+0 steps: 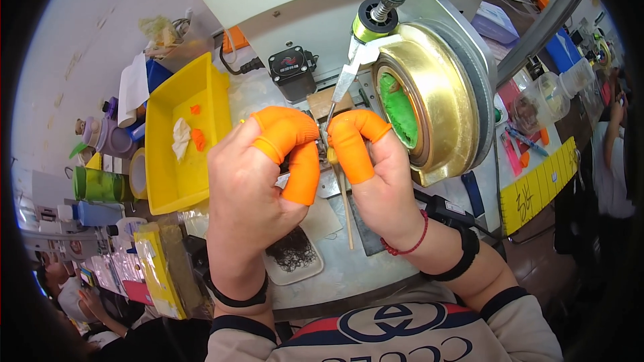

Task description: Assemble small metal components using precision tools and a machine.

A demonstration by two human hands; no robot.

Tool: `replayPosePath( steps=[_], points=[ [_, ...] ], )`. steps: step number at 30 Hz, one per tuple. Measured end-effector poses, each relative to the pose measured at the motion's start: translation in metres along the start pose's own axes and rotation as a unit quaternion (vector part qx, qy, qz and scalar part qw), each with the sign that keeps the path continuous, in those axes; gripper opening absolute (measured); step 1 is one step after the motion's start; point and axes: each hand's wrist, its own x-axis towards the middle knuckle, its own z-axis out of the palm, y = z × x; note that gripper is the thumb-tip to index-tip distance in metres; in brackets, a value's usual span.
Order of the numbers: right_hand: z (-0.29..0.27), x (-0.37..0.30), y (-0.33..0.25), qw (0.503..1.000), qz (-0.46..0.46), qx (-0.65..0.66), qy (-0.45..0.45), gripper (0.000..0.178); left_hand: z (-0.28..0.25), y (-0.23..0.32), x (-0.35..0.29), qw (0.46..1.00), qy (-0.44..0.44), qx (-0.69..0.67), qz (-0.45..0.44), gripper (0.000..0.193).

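Observation:
My left hand (251, 181) and my right hand (379, 181) meet in front of the machine, both wearing orange rubber finger cots. Each is closed in a pinch. Whatever lies between the fingertips is too small and too covered to make out. Just behind the fingertips, the thin tip of a metal guide arm (343, 85) comes down from a spool of yellow-green thread or wire (365, 31). A small wooden block (329, 103) sits beyond the hands. Below the fingers, a thin wooden stick (346, 211) points toward me.
Right of my hands stands a large brass-coloured wheel (446, 94) with a green centre. A black motor box (292, 72) is at the back. At left, a yellow bin (176, 184) holds orange cots. A white tray (295, 277) of dark, hair-thin strands lies near my left wrist.

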Motion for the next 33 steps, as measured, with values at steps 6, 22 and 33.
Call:
replayPosePath(
  steps=[6, 22, 33],
  points=[
    [0.002, 0.002, -0.004, 1.000, 0.010, 0.011, -0.007, 0.014, 0.000, 0.003, 0.001, 1.000, 0.007, 0.008, -0.007, 0.016],
    [-0.004, -0.003, 0.005, 0.927, -0.142, -0.336, -0.082, 0.061, 0.000, 0.002, 0.000, 1.000, -0.005, 0.024, -0.003, 0.016],
    [0.009, 0.017, 0.016, 0.903, -0.140, -0.394, -0.101, 0.068, -0.001, 0.007, -0.001, 1.000, 0.001, 0.017, -0.014, 0.017]
  ],
)
